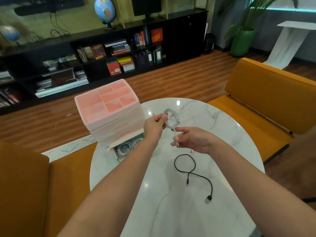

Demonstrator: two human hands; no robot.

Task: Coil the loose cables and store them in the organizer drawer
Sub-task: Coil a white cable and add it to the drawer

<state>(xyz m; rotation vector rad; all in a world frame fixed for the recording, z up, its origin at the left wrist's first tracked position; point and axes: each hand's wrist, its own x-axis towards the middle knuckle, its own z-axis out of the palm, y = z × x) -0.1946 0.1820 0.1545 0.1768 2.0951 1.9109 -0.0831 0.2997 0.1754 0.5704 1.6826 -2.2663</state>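
- My left hand (pixel 154 126) pinches a white coil (pixel 171 119) at its left rim, holding it above the table (pixel 171 211), well clear of the marble.
- My right hand (pixel 191 140) sits just below and to the right of the coil — fingers curled on the cable's tail (pixel 175 134), which drops from the loops toward me; the plug end (pixel 177 144) shows at my fingertips.
- The tail's long axis runs from the coil's lower edge down to my right fingers, so I judge the next wrap falls to the right hand, which would carry that end up and around while the left keeps the loops pinned.
- A thin strand of the same white cable loops out to the right of the coil, slack over the tabletop.
- The drawer (pixel 126 147) stands pulled open at the base of the organizer (pixel 109 117), left of and below my left hand; white coils already lie in it. The left hand is the nearer one for the drop.
- A black cable (pixel 189 170) lies uncoiled on the table nearer me — 1 loop, then a curve ending in a USB plug (pixel 209 199) — touched by neither hand.
- Textures: the white cable looks smooth and pliant, the black one thinner and springy; the organizer is frosted pink plastic with open compartments on top; the table is round, glossy, grey-veined.
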